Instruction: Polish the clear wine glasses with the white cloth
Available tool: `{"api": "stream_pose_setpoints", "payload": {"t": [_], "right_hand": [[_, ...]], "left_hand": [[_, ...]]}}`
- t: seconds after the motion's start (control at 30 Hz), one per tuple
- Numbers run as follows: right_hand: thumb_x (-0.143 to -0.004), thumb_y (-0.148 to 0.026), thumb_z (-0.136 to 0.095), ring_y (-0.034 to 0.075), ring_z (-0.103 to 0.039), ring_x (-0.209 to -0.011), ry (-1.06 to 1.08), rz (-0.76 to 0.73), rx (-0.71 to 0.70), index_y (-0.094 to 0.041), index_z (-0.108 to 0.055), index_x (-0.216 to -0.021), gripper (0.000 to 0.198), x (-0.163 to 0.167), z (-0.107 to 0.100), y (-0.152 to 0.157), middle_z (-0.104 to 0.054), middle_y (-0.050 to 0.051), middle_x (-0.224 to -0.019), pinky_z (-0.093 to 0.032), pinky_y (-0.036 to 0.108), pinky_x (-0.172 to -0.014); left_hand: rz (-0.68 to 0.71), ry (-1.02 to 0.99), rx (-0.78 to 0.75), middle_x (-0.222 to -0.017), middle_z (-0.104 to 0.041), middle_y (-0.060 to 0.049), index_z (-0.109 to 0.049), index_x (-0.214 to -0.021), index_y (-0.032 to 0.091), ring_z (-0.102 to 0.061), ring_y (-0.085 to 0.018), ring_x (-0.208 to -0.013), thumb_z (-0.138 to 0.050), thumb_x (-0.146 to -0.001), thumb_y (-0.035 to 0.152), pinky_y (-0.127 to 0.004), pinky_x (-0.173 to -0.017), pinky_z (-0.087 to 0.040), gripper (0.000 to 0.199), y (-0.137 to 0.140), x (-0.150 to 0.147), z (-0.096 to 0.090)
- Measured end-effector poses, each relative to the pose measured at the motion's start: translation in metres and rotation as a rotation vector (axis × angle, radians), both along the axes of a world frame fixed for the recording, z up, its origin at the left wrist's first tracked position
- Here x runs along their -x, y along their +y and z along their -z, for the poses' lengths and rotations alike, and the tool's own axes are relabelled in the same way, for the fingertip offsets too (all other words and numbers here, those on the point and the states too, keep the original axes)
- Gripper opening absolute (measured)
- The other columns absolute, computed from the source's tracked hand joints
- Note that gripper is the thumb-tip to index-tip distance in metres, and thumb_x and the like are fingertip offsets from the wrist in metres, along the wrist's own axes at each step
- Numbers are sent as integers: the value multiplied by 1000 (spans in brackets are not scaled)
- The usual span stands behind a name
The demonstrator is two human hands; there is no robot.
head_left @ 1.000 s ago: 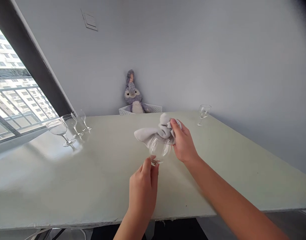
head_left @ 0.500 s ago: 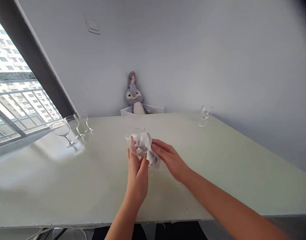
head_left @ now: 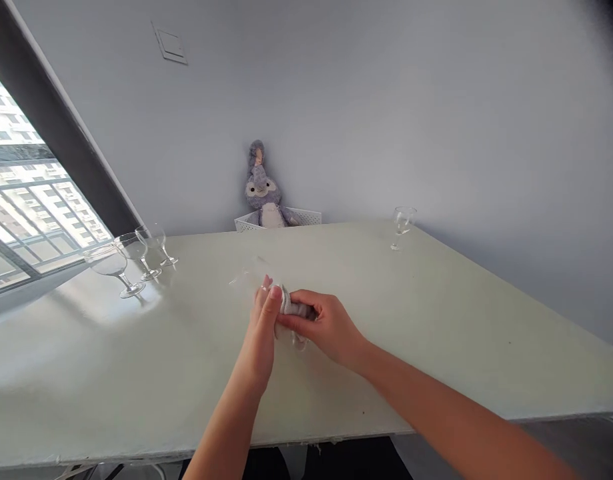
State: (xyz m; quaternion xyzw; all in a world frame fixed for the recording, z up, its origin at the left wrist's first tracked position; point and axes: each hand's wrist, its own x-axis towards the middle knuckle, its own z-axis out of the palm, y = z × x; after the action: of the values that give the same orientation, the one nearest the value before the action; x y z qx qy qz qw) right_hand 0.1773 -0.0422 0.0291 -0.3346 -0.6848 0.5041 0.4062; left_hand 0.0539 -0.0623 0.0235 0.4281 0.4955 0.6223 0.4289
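Hands at a table (head_left: 161,380). The left hand (head_left: 259,333) is closed about a glass (head_left: 247,274), thumb uppermost; the bowl, faint against the table, tilts out beyond the fingers on that hand's far left, and the foot shows just below the gap between the hands. The right hand (head_left: 331,327) is clamped on a bunched cloth (head_left: 289,307), thumb and fingers pinching it near the stem — the left grip presumably steadies the glass against this pressure. Contact behind the cloth cannot be told. Well beyond the left hand, to its left, three glasses (head_left: 151,274) stand in a row; a lone glass (head_left: 404,218) stands beyond the right hand, to its right — both places apparently safe from elbows. Far ahead of the left hand, a basket (head_left: 309,217) likely props a toy (head_left: 273,215).
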Motion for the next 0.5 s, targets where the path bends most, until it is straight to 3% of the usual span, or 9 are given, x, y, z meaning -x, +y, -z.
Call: {"api": "stream_pose_setpoints", "payload": {"t": [0.07,0.17,0.27,0.4,0.43,0.5], "right_hand": [[-79,-36,-62,9,-43,-54,-7,28,-4,-20,-56,-75,18,-1,-1,0,-51,-4,-62,-32,21,-49],[-78,-39,-62,8,-38,-52,-63,67,-39,-19,-54,-70,23,-5,-4,2,-47,-5,-59,-28,21,-47],[-77,-39,-64,7,-34,-53,-85,-76,-7,-17,-52,-65,28,-15,-11,7,-40,-6,-58,-25,21,-47],[-74,-35,-66,10,-47,-60,-32,-519,212,-15,-61,-82,21,-31,-21,16,-51,-2,-67,-37,23,-55],[-74,-34,-66,11,-50,-63,-20,-554,243,-16,-62,-86,22,-33,-21,17,-54,-1,-71,-39,24,-58],[-72,-34,-68,12,-50,-62,-25,-438,205,-16,-62,-84,22,-31,-19,18,-55,0,-71,-39,24,-56]], "left_hand": [[-84,31,30,-135,-46,-6,-47,-126,31,-38,-28,-127,-59,-75,54,-43,-101,-32,58,0,1,-9],[-143,29,-74,-122,-56,-6,-52,-120,26,-46,-26,-120,-72,-66,44,-41,-100,-34,60,2,6,-19],[41,-118,-125,-113,-62,-9,-56,-113,20,-51,-26,-115,-74,-65,37,-37,-96,-39,54,6,16,-19],[396,-267,-155,-121,-59,-10,-57,-117,19,-54,-27,-114,-72,-67,40,-35,-96,-43,56,10,26,-17],[431,-260,-162,-123,-58,-11,-57,-119,19,-54,-27,-114,-72,-68,38,-35,-96,-43,56,11,27,-19],[407,-201,-152,-125,-57,-11,-56,-119,20,-54,-27,-115,-71,-70,33,-35,-95,-45,53,12,26,-25]]}}
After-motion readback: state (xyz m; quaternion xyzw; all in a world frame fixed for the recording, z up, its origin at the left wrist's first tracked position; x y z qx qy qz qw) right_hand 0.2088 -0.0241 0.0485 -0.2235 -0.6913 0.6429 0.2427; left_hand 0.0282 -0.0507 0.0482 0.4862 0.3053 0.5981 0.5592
